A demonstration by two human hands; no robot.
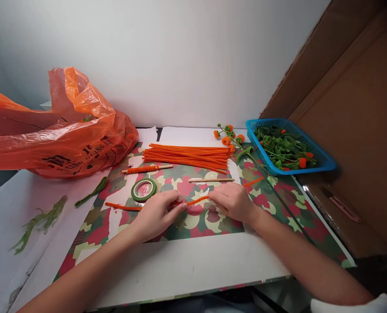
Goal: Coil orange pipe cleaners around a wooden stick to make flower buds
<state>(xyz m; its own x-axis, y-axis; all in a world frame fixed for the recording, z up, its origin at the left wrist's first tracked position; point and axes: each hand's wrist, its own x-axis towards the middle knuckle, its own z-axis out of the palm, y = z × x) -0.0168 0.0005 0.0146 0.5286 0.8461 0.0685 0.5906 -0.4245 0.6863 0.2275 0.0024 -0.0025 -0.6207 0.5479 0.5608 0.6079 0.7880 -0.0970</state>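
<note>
My left hand (157, 213) and my right hand (233, 201) rest on a patterned mat (278, 204) and pinch the two ends of a short orange pipe cleaner (198, 200) stretched between them. Both hands have their fingers closed on it. Another orange pipe cleaner (123, 206) lies just left of my left hand. A roll of green tape (143, 189) sits right behind that hand. A bare wooden stick (211, 179) lies behind my right hand. A stick wrapped in orange (147, 169) lies further back left.
A bundle of orange pipe cleaners (187, 156) lies at the back centre. A blue basket (324, 163) of green stems and orange buds stands at the back right, with finished orange flowers (228, 138) beside it. An orange plastic bag (59, 130) fills the left. Green scraps (40, 219) lie at left. Cardboard (353, 121) stands at right.
</note>
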